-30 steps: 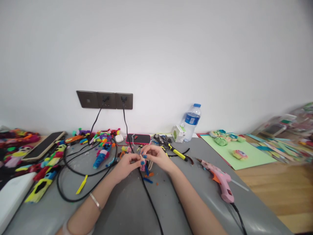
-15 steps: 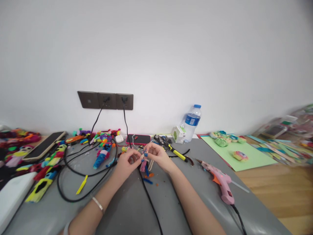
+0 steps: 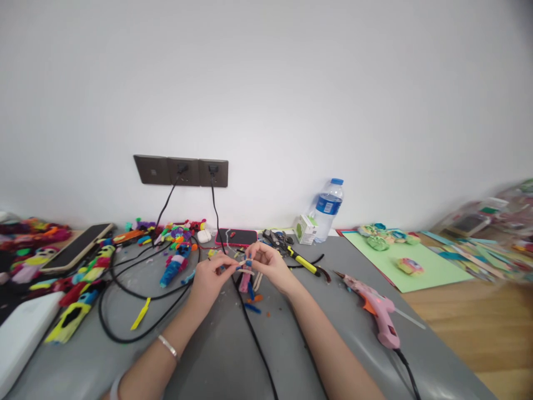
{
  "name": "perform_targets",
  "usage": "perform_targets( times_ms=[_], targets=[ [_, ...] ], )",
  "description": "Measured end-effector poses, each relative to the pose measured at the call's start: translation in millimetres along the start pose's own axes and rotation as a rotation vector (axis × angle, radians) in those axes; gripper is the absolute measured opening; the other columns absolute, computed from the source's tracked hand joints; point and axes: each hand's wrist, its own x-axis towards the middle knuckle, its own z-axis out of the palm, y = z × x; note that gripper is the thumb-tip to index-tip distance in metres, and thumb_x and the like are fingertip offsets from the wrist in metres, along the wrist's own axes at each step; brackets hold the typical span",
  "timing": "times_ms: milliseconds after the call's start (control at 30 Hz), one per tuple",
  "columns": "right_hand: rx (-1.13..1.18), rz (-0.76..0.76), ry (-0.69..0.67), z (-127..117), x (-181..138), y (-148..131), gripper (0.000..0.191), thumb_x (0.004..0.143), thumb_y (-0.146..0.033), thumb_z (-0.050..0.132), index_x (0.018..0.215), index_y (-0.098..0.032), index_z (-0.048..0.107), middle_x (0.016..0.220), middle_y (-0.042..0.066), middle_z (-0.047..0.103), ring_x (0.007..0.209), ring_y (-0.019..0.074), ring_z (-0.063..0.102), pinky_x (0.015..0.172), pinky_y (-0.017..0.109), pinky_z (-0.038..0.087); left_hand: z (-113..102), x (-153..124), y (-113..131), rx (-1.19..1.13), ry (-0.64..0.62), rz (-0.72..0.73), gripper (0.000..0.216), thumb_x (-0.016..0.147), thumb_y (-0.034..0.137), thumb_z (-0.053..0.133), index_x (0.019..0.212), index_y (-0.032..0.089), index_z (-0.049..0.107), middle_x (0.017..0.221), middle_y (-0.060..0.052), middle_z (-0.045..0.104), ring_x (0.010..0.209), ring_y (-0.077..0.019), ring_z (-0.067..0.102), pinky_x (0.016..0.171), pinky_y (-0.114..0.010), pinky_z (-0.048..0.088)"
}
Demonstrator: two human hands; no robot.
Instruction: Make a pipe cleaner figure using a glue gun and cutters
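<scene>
Over the middle of the grey table, my left hand (image 3: pixel 213 273) pinches a thin pale strand that crosses toward the other hand; it looks like pipe cleaner. My right hand (image 3: pixel 268 265) has thumb and fingers closed on a small pipe-cleaner figure (image 3: pixel 245 282), whose pink and blue lower part hangs below the fingertips. Its upper part is mostly hidden by the fingers. Beneath lie a short blue pipe-cleaner piece (image 3: pixel 252 308) and a small orange piece (image 3: pixel 257 298). A black cable (image 3: pixel 254 333) runs under both hands.
Finished-looking pipe-cleaner dolls (image 3: pixel 175 266), a phone (image 3: pixel 77 247) and looped black cable are at left. Yellow-handled pliers (image 3: pixel 303 260), a red-edged phone (image 3: pixel 236 237), a small box (image 3: pixel 306 229) and a water bottle (image 3: pixel 328 208) stand behind. A pink glue gun (image 3: pixel 377 311) lies right, near green paper (image 3: pixel 437 272).
My left hand has drawn slightly left, away from the right hand, so the gap between their fingertips is wider. My right hand stays nearly in place with the figure.
</scene>
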Motion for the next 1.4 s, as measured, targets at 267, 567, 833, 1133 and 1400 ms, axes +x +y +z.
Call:
perform_targets(
  times_ms=[267,567,833,1133,1400],
  targets=[
    [-0.008,0.072,0.017,-2.1,0.0,5.7,0.030,0.074,-0.040,0.078,0.084,-0.019,0.057,0.080,-0.001,0.059,0.070,0.0128,0.060,0.068,0.026,0.048,-1.5,-1.3,-0.3,0.176,0.016,0.156,0.010,0.084,0.019,0.063,0.076,0.020,0.070,0.074,-0.001,0.070,0.072,-0.0160,0.066,0.066,-0.024,0.049],
    [-0.111,0.183,0.049,-4.8,1.0,9.4,0.036,0.072,-0.049,0.075,0.079,-0.018,0.058,0.064,-0.002,0.061,0.056,0.0120,0.060,0.057,0.025,0.046,-0.8,-3.2,-0.1,0.238,0.023,0.200,0.007,0.087,0.021,0.062,0.082,0.020,0.067,0.083,-0.002,0.070,0.082,-0.0169,0.066,0.075,-0.025,0.049],
    [-0.099,0.177,0.053,-0.6,-0.2,6.4,0.035,0.073,-0.048,0.076,0.079,-0.018,0.059,0.067,-0.002,0.062,0.058,0.0118,0.060,0.058,0.024,0.047,2.5,-0.6,-0.4,0.116,-0.044,0.050,0.009,0.086,0.018,0.058,0.083,0.019,0.067,0.080,-0.001,0.068,0.066,-0.0120,0.061,0.052,-0.018,0.041],
    [-0.075,0.182,0.017,0.4,-1.2,1.9,0.036,0.076,-0.051,0.073,0.080,-0.018,0.060,0.072,0.000,0.064,0.061,0.0118,0.057,0.059,0.024,0.044,0.5,0.9,7.7,0.081,0.003,-0.014,0.014,0.083,0.023,0.057,0.077,0.018,0.069,0.077,-0.001,0.071,0.054,-0.0107,0.052,0.052,-0.021,0.038],
    [-0.088,0.119,0.022,2.2,-1.5,2.3,0.031,0.079,-0.047,0.072,0.081,-0.018,0.060,0.074,0.000,0.064,0.068,0.0134,0.061,0.068,0.027,0.049,2.0,5.0,1.5,-0.102,-0.039,-0.164,0.016,0.078,0.029,0.059,0.075,0.016,0.069,0.075,-0.004,0.069,0.066,-0.0160,0.061,0.054,-0.022,0.042]
  ],
)
